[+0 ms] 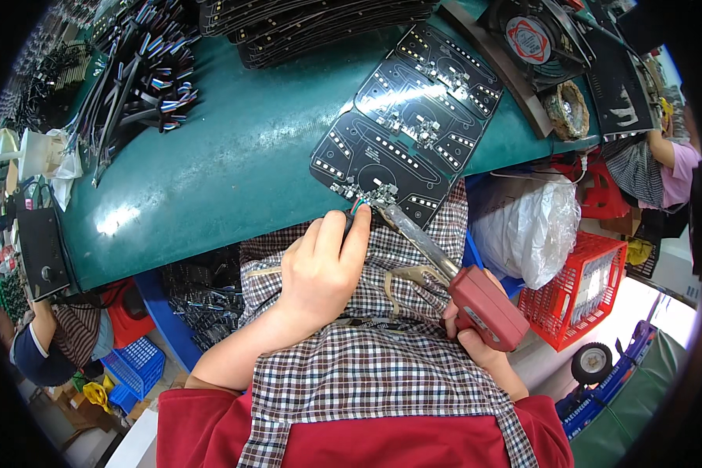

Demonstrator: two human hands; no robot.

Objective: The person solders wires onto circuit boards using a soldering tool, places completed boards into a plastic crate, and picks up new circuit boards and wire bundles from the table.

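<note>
A black circuit board panel (377,152) with rows of small white parts lies at the near edge of the green table. My left hand (320,269) is closed on a thin cable (357,205), pinching its coloured wires against the panel's nearest section. In my right hand (487,355) is a dark red soldering gun (487,308), gripped by its handle. Its long metal tip reaches up and left to the wire ends, close to my left fingertips. Whether tip and wires touch is too small to tell. The gun's body partly hides my right fingers.
Stacked black boards (288,31) stand at the far edge, and bundled cables (144,86) lie far left. A fan (526,39) and a round, crusted dish (567,111) sit at right. Red crate (569,292) and plastic bag (534,226) are below. Other people sit at both sides.
</note>
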